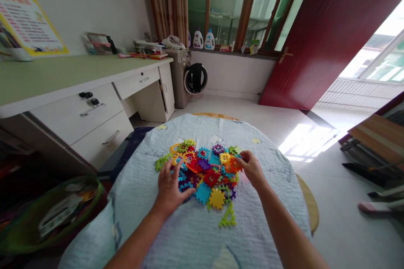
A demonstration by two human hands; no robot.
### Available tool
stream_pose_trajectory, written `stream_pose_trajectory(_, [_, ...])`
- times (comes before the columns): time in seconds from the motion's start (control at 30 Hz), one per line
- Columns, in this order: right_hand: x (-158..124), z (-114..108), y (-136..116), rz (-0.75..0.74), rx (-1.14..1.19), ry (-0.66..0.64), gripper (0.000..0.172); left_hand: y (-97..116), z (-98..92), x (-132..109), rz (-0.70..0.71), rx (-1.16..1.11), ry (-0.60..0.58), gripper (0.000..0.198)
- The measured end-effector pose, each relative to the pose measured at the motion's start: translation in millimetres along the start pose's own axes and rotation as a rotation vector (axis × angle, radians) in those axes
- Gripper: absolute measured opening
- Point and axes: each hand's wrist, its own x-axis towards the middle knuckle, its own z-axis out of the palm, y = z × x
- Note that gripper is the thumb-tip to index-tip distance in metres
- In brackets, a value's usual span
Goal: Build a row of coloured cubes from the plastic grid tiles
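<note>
A heap of colourful plastic interlocking building pieces (pixel 212 177) lies on the cloth-covered round table (pixel 261 227). My left hand (pixel 170 187) rests at the heap's left side, its fingers spread over the pieces and the thumb pointing right. At the right edge, my right hand (pixel 251 167) pinches an orange building piece (pixel 232 165) between thumb and fingers. Toward me, a yellow square piece (pixel 217 199) and a blue piece (pixel 203 193) lie at the heap's front. A green triangular piece (pixel 228 217) sits a little apart from them.
To the left stands a desk (pixel 94 71) with drawers, and below it a green bag (pixel 53 214) full of items. A washing machine (pixel 181 75) with its door open is at the back. A wooden stool (pixel 307 201) shows beside the table's right edge.
</note>
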Motion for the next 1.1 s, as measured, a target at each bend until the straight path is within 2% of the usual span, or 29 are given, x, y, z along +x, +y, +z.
stream_pose_trajectory(0.1, [1.5, -5.6, 8.7, 0.097, 0.116, 0.044, 0.041, -16.7, 2.7, 21.9, -0.1, 0.015, 0.021, 0.087])
stream_pose_trajectory(0.2, [2.3, -9.8, 15.1, 0.108, 0.178, -0.097, 0.047, -33.4, 2.6, 42.9, -0.211, 0.014, -0.005, 0.089])
stream_pose_trajectory(0.27, [7.1, -12.4, 17.9, 0.077, 0.122, -0.161, 0.048, -42.5, 1.0, 56.1, -0.302, 0.004, -0.065, 0.093])
stream_pose_trajectory(0.4, [28.8, -13.4, 21.7, 0.015, -0.245, 0.03, 0.045, -52.0, -0.1, 78.4, -0.441, -0.037, -0.257, 0.089])
stream_pose_trajectory(0.47, [38.6, -7.2, 22.7, 0.049, -0.377, 0.049, 0.048, -50.7, 2.2, 85.6, -0.406, -0.098, -0.332, 0.08])
stream_pose_trajectory(0.57, [40.7, 13.2, 21.2, 0.048, -0.426, -0.084, 0.054, -40.1, 7.0, 89.6, -0.333, -0.263, -0.418, 0.073])
stream_pose_trajectory(0.7, [21.9, 45.9, 10.2, -0.047, -0.396, -0.23, 0.057, -16.1, 8.3, 84.1, -0.311, -0.468, -0.468, 0.071])
stream_pose_trajectory(0.83, [-2.8, 61.8, -10.6, -0.096, -0.291, -0.366, 0.052, 0.0, 6.0, 76.0, -0.214, -0.579, -0.421, 0.053])
stream_pose_trajectory(0.97, [-15.3, 60.7, -31.9, -0.199, -0.151, -0.59, 0.037, -4.3, 9.7, 81.5, -0.086, -0.495, -0.267, 0.041])
stream_pose_trajectory(1.03, [-11.5, 56.4, -36.3, -0.24, -0.126, -0.596, 0.031, -11.5, 15.1, 94.2, -0.065, -0.396, -0.194, 0.041])
stream_pose_trajectory(1.1, [-0.3, 51.6, -33.6, -0.23, -0.16, -0.492, 0.032, -18.4, 22.5, 113.3, -0.084, -0.274, -0.204, 0.045])
